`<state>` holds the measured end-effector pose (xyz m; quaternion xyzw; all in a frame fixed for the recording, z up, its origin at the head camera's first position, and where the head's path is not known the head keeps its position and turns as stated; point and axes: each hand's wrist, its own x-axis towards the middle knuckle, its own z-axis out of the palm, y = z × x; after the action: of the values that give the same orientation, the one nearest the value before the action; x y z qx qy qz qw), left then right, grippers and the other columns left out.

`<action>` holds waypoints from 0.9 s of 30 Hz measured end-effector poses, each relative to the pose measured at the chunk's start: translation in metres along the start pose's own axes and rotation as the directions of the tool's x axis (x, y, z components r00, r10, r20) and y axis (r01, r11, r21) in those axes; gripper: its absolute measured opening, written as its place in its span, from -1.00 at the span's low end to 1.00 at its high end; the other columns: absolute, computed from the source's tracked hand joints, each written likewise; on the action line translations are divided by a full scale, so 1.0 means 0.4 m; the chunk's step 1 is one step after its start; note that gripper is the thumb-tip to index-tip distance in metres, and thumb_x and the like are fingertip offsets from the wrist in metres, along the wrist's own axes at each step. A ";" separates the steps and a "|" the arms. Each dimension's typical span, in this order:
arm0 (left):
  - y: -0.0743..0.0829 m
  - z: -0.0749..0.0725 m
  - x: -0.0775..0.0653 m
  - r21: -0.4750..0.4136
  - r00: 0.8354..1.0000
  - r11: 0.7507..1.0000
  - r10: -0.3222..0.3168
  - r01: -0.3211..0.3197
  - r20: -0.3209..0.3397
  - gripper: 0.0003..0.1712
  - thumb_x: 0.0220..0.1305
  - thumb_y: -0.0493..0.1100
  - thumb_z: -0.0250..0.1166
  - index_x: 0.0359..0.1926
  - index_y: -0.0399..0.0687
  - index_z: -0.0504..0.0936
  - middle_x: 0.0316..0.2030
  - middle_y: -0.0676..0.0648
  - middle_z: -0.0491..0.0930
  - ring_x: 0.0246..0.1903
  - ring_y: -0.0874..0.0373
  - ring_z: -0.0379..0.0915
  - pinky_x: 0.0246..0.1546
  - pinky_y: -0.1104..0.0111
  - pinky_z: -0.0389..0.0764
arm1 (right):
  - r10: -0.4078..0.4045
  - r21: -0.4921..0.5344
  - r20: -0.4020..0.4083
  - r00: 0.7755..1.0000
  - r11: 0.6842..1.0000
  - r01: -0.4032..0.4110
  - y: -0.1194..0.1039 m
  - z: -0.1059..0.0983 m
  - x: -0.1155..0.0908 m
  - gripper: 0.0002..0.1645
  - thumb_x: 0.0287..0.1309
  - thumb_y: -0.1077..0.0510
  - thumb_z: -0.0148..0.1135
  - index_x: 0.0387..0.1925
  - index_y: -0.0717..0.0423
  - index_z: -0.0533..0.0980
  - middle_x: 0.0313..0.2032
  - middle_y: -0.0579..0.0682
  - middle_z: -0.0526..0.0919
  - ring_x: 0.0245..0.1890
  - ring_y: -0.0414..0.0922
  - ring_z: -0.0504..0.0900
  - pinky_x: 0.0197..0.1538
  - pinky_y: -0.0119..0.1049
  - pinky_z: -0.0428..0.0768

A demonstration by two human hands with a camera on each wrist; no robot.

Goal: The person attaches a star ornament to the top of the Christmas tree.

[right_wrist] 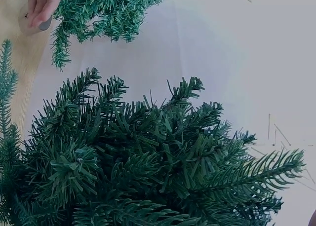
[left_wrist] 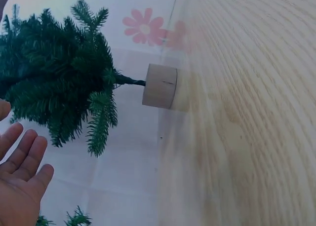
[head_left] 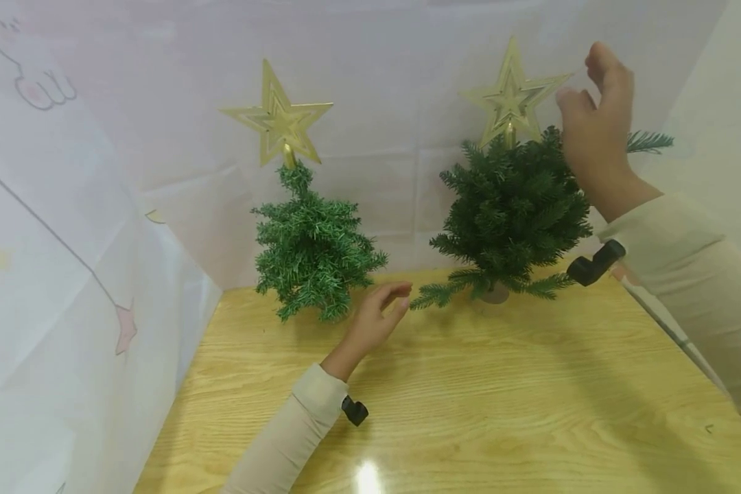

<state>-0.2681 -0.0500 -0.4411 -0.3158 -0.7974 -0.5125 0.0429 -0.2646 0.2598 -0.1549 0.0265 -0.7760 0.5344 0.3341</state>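
Note:
Two small artificial Christmas trees stand side by side: a bright green one (head_left: 315, 250) on the left and a darker, fuller one (head_left: 512, 206) on the right. Gold stars (head_left: 280, 122) top both; the right-hand star (head_left: 511, 99) sits slightly upright behind the branches. My right hand (head_left: 599, 127) is raised beside that star, thumb and fingers apart near its right tip; whether they touch it I cannot tell. Low between the trees, my left hand (head_left: 373, 319) has loosely bent fingers and holds nothing. The left wrist view shows the dark tree's round wooden base (left_wrist: 159, 86).
Both trees stand near the back edge of a wood-grain table (head_left: 444, 398). Behind and to the left hangs a pale printed sheet (head_left: 179, 137). One long branch (head_left: 650, 142) sticks out behind my right wrist. Dark straps hang at both cuffs.

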 end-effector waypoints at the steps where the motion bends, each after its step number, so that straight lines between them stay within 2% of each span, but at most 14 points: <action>1: 0.005 -0.002 -0.001 0.032 1.000 0.999 0.011 -0.011 -0.005 -0.50 0.46 0.10 0.10 0.31 0.06 0.42 0.20 0.13 0.43 0.21 0.24 0.35 0.31 0.26 0.35 | -0.028 0.013 -0.011 1.000 1.000 0.028 -0.009 0.002 -0.007 -0.32 0.41 0.20 -0.13 0.50 -0.01 0.02 0.40 -0.15 0.07 0.35 -0.40 0.05 0.35 -0.63 0.05; 5: 0.027 -0.013 -0.005 0.176 0.998 0.983 0.057 -0.053 -0.019 -0.51 0.47 0.09 0.10 0.34 0.15 0.40 0.23 0.14 0.40 0.23 0.19 0.32 0.25 0.12 0.41 | -0.163 0.044 -0.036 0.986 0.985 0.165 -0.043 0.014 -0.042 -0.38 0.38 0.22 -0.15 0.44 0.10 0.11 0.35 -0.11 0.12 0.33 -0.35 0.08 0.36 -0.60 0.07; 8: 0.042 -0.026 -0.013 0.264 0.996 0.961 0.083 -0.078 -0.011 -0.46 0.46 0.18 0.06 0.37 0.20 0.36 0.27 0.12 0.36 0.27 0.14 0.28 0.23 0.04 0.41 | -0.279 0.084 -0.034 0.960 0.956 0.281 -0.058 0.031 -0.076 -0.40 0.34 0.26 -0.15 0.40 0.21 0.16 0.33 -0.04 0.15 0.33 -0.28 0.11 0.38 -0.53 0.11; 10: 0.052 -0.036 -0.020 0.306 0.994 0.947 0.105 -0.101 0.004 -0.42 0.45 0.21 0.05 0.39 0.21 0.33 0.30 0.09 0.33 0.29 0.12 0.25 0.25 0.02 0.38 | -0.396 0.117 -0.026 0.918 0.910 0.397 -0.043 0.042 -0.089 -0.41 0.33 0.23 -0.11 0.37 0.26 0.20 0.32 0.00 0.17 0.35 -0.21 0.13 0.42 -0.41 0.13; 12: 0.060 -0.044 -0.027 0.330 0.991 0.934 0.135 -0.136 0.026 -0.40 0.45 0.21 0.06 0.41 0.18 0.30 0.33 0.05 0.30 0.32 0.11 0.21 0.28 0.02 0.35 | -0.500 0.143 -0.001 0.866 0.857 0.495 -0.032 0.053 -0.110 -0.41 0.32 0.23 -0.09 0.35 0.31 0.21 0.31 0.05 0.19 0.36 -0.15 0.13 0.44 -0.29 0.15; 15: 0.068 -0.056 -0.037 0.361 0.977 0.909 0.205 -0.210 0.054 -0.38 0.44 0.11 0.12 0.44 0.10 0.26 0.36 0.00 0.25 0.35 0.08 0.15 0.32 0.03 0.30 | -0.618 0.188 0.057 0.784 0.778 0.600 -0.025 0.068 -0.152 -0.42 0.33 0.21 -0.07 0.33 0.37 0.24 0.27 0.07 0.21 0.35 -0.07 0.15 0.44 -0.15 0.17; 17: 0.069 -0.063 -0.042 0.390 0.964 0.883 0.256 -0.262 0.068 -0.35 0.43 0.06 0.16 0.45 0.06 0.23 0.38 -0.01 0.23 0.37 0.06 0.11 0.35 0.04 0.25 | -0.660 0.205 0.103 0.744 0.746 0.634 -0.038 0.081 -0.193 -0.43 0.36 0.21 -0.08 0.30 0.46 0.22 0.27 0.14 0.21 0.32 -0.03 0.18 0.42 -0.10 0.21; 21: 0.073 -0.073 -0.047 0.456 0.928 0.813 0.361 -0.362 0.093 -0.28 0.37 -0.03 0.25 0.45 -0.01 0.21 0.40 -0.05 0.19 0.38 -0.02 0.10 0.38 0.05 0.19 | -0.721 0.201 0.214 0.660 0.693 0.692 -0.020 0.104 -0.251 -0.34 0.46 0.03 -0.06 0.29 0.52 0.20 0.27 0.27 0.23 0.32 0.07 0.20 0.39 -0.04 0.27; 24: 0.075 -0.081 -0.054 0.505 0.905 0.760 0.410 -0.410 0.118 -0.27 0.35 -0.04 0.26 0.45 -0.05 0.22 0.43 -0.08 0.15 0.39 -0.06 0.07 0.39 -0.04 0.13 | -0.721 0.167 0.308 0.621 0.683 0.711 0.021 0.122 -0.290 -0.25 0.46 -0.14 -0.08 0.30 0.44 0.24 0.29 0.29 0.25 0.36 0.14 0.17 0.41 0.00 0.21; 27: 0.074 -0.086 -0.063 0.559 0.889 0.703 0.430 -0.440 0.158 -0.27 0.38 0.02 0.22 0.45 -0.06 0.20 0.46 -0.07 0.10 0.42 -0.06 0.01 0.37 -0.17 0.08 | -0.712 0.134 0.391 0.583 0.671 0.729 0.072 0.138 -0.334 -0.25 0.46 -0.19 -0.10 0.33 0.36 0.25 0.32 0.26 0.24 0.40 0.17 0.11 0.42 0.06 0.12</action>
<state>-0.2407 -0.0825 -0.4112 -0.4705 -0.8178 -0.2173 0.2503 -0.1997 0.1830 -0.2627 0.4436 -0.7608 0.3185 0.3508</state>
